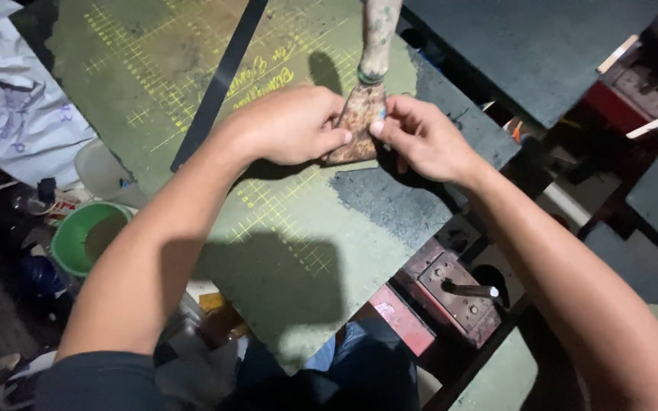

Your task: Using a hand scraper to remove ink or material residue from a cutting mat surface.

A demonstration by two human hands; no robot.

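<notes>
— What did the two hands have hold of?

— A paint-caked scraper [359, 122]. The left hand [289, 125] was curled closed, thumb and fingers pinching the left edge of its wide, crusted blade. The right hand [423, 137] pinched the blade's right edge between thumb and forefinger, its other fingers loosely bent underneath.

— And where did the scraper sit?

— Blade down on the green printing board [298, 236], touching it or nearly so; I couldn't tell for certain. Its speckled handle ran up out of the top of the view. The blade stood just beside a dark grey smeared patch [397, 202] on the board's right part.

— What else lay around?

— A yellow grid with scrawled yellow lettering marked the board, and a dark flat strip [218, 84] crossed it diagonally to the left of the hands. Off the board's left edge stood a green bucket [78, 240] beside crumpled white cloth [20, 114]. Below the right forearm was a red metal bracket [443, 293] with a short pin, and further dark boards [535, 53] stood well apart at upper right
</notes>
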